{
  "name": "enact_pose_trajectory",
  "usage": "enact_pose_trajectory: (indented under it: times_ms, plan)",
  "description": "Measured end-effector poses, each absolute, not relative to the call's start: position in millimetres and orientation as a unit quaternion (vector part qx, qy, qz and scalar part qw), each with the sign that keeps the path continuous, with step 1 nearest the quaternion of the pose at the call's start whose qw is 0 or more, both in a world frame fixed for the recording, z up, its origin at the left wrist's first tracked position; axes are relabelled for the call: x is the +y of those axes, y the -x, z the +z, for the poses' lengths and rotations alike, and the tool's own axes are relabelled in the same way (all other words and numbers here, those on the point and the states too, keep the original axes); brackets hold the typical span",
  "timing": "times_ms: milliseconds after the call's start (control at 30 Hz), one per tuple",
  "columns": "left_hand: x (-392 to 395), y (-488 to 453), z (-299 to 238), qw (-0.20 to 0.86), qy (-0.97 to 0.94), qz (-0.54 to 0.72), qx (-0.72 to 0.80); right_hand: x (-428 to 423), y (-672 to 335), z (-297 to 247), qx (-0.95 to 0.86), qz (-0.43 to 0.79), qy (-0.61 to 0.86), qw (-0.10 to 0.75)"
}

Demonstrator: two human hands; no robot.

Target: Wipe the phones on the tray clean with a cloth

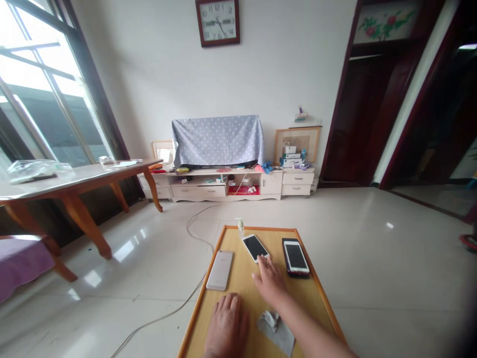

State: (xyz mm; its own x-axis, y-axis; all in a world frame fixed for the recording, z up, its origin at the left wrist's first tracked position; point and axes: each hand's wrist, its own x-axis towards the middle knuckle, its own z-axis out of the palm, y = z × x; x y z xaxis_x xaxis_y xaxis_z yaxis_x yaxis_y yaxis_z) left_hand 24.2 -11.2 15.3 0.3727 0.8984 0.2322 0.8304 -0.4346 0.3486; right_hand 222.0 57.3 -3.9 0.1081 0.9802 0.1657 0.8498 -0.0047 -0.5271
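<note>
My right hand [270, 279] reaches forward over the small wooden table [248, 278], palm down. Its fingertips are at the near end of a white smartphone [255, 247] that lies screen up at a slant. My left hand [226, 322] lies palm down on the table's near left part, fingers laid forward, with nothing seen in it. Just beyond it a rose-gold smartphone [220, 270] lies face down. To the right, another white smartphone [297, 256] rests screen up on a dark case or phone [286, 263]. A crumpled grey cloth [276, 333] is beneath my right forearm.
A small clear pump bottle [240, 227] stands at the table's far edge. A cable [175, 311] runs along the tiled floor at the left. Farther off are a low cabinet [271, 184], a polka-dot cover [219, 139] and a larger wooden table [93, 176].
</note>
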Motion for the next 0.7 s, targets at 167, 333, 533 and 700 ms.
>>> enact_pose_trajectory:
  times_ms: [167, 333, 533, 700]
  plan:
    - [-12.0, -24.7, 17.4, 0.094, -0.820, 0.186, 0.533, 58.0, -218.0, -7.6, -0.675, 0.099, 0.700, 0.212]
    - [-13.6, -25.9, 19.6, 0.099, -0.816, 0.189, 0.537, 28.3, -198.5, -5.6, -0.681, 0.105, 0.680, 0.252]
    - [-16.0, -25.5, 22.2, 0.106, -0.806, 0.177, 0.554, -25.8, -188.1, 4.2, -0.657, 0.252, 0.591, 0.394]
    - [-19.2, -21.7, 25.8, 0.121, -0.813, 0.161, 0.546, -51.3, -214.5, -2.9, -0.639, 0.343, 0.549, 0.416]
